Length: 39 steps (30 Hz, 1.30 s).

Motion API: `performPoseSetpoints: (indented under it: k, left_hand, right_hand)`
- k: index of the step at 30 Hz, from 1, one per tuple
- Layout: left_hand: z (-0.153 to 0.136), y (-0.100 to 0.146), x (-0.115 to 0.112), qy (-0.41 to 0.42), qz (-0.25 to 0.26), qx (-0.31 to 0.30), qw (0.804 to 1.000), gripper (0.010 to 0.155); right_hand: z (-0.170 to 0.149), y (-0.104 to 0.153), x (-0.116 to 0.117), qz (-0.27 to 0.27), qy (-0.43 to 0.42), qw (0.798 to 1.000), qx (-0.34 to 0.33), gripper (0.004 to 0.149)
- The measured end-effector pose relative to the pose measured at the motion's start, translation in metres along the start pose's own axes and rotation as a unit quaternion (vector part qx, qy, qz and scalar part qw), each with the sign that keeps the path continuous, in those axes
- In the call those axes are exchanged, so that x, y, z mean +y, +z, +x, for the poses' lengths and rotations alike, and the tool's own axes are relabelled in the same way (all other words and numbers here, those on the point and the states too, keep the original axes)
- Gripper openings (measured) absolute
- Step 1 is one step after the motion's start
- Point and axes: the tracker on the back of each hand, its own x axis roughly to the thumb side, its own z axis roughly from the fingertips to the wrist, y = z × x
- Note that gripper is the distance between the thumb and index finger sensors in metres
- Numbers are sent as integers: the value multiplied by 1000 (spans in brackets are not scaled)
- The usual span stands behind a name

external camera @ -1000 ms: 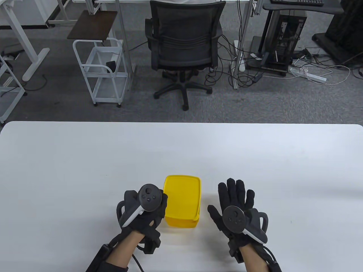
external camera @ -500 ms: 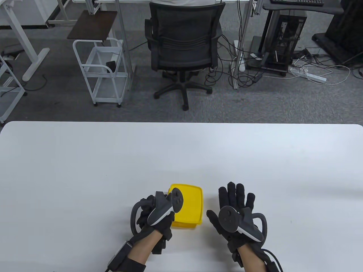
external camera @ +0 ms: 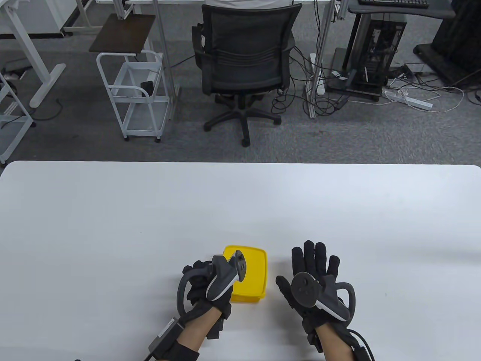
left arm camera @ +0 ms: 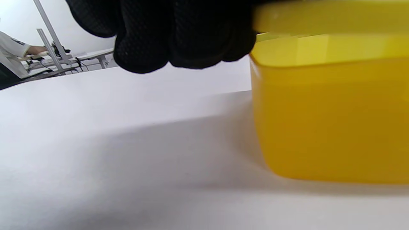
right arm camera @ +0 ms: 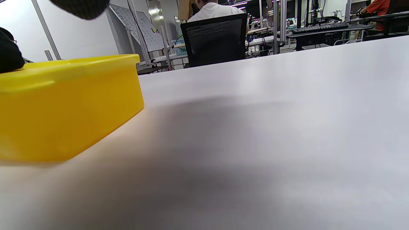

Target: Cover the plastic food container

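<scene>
A yellow plastic container [external camera: 253,285] stands near the table's front edge with its yellow lid [external camera: 255,267] on top. My left hand [external camera: 201,276] is at the container's left side, rolled so the tracker faces right. In the left wrist view its curled fingers [left arm camera: 179,35] meet the left edge of the lid [left arm camera: 329,16] above the container wall [left arm camera: 329,118]. In the right wrist view a gloved part [right arm camera: 9,57] rests on the lid above the container [right arm camera: 64,108]. My right hand [external camera: 313,263] lies flat, fingers spread, right of the container and apart from it.
The white table [external camera: 112,225] stretches to the left, right and far side. Beyond its far edge stand a black office chair [external camera: 246,56], a white cart [external camera: 135,97] and desks with cables on the floor.
My left hand has moved right and rolled over onto the container's left edge. The container has shifted slightly toward me. My right hand has hardly moved.
</scene>
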Motion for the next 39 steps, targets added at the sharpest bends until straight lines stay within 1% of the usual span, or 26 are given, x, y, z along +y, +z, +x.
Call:
performPoseSetpoints:
  k: [2,4,6,9,11,13,15,17,18,19,22,25,29,31,32,33,34,35,37,38,39]
  left_hand:
    - [1,-2,-3,-6,-10,-2,1000,43]
    - [0,-3,-5,-5,-9,-3,1000,43]
    - [-3,-3,-5,10,-12,-8,1000,44]
    - [-11,-1,-6,41,-27,-16,999,48]
    - [-19,-1,-7,72,-54,-24,996,52]
    - [-25,-3,-10,110,-78,-24,991,54]
    - [-30,-4,-11,125,-106,-25,986,55]
    - [-34,-5,-11,150,-120,-31,981,54]
    - [-35,-5,-11,161,-124,-40,978,53]
    - [-35,-7,-12,180,-128,-61,973,51]
    - [-37,-9,-12,193,-134,-65,970,46]
    - [-36,-12,-13,203,-145,-79,965,45]
    - [-38,-15,-17,218,-158,-94,958,45]
    - [-40,-18,-22,227,-182,-104,951,45]
    - [-41,-19,-23,244,-182,-103,947,46]
    - [-41,-19,-24,243,-185,-105,946,45]
    - [-40,-19,-24,235,-187,-108,948,45]
    - [-39,-19,-24,228,-185,-107,950,46]
    - [-37,-17,-24,203,-172,-109,958,46]
    - [-36,-16,-24,195,-168,-110,960,45]
    - [-36,-15,-24,188,-164,-112,962,45]
  right_hand:
    - [1,0,1,0,0,1000,0,83]
    - [4,-1,4,4,-1,1000,-1,83]
    - [7,-2,6,5,-4,1000,0,81]
    - [14,-1,8,-31,-30,999,-15,72]
    - [20,-1,8,-60,-66,996,-5,66]
    - [27,-2,9,-70,-99,992,15,62]
    - [33,-4,11,-54,-113,991,37,60]
    - [38,-6,15,-39,-123,990,55,57]
    - [39,-6,16,-36,-124,990,60,55]
    - [42,-8,19,-29,-124,990,65,52]
    - [44,-9,23,-23,-117,991,66,46]
    - [45,-10,24,-17,-145,987,71,41]
    - [45,-11,25,-5,-174,981,82,39]
    - [44,-12,26,9,-190,978,90,38]
    - [44,-12,26,13,-196,976,90,38]
    - [44,-13,27,15,-196,976,90,38]
    - [48,-13,32,28,-188,978,89,37]
    - [47,-12,28,35,-175,980,91,38]
    - [53,-12,26,18,-143,986,81,38]
    - [55,-13,25,17,-119,990,77,38]
    - [57,-12,25,16,-113,991,77,38]
